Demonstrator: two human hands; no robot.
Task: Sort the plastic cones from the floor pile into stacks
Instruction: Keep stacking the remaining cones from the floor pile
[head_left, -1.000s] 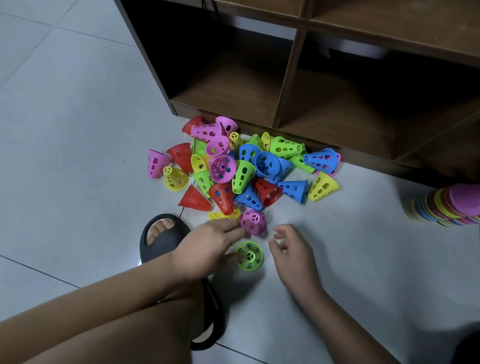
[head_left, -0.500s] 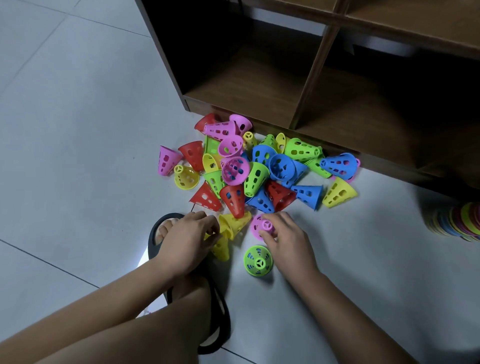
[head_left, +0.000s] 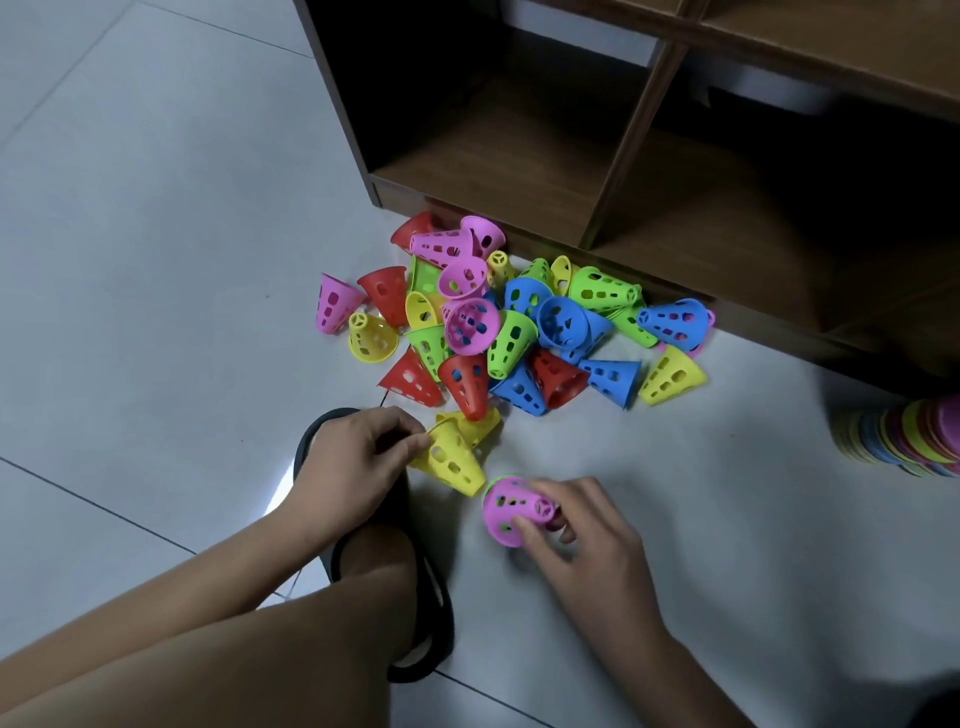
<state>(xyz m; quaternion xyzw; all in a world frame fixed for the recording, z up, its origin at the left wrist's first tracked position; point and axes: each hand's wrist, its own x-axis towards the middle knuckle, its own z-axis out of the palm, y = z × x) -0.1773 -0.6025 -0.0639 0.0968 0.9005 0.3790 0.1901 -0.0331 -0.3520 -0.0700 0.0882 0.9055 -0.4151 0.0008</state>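
Head view: the left hand pinches a yellow cone near its narrow tip, just in front of the pile on the floor. The right hand curls fingers and thumb round a pink cone. A green edge shows behind it, possibly a second cone nested inside, though blur hides it. The cones look light, stiff and thin-walled, smooth but holed — a pinch at the tip or through a hole should hold, while squeezing the wide rim may flex it.
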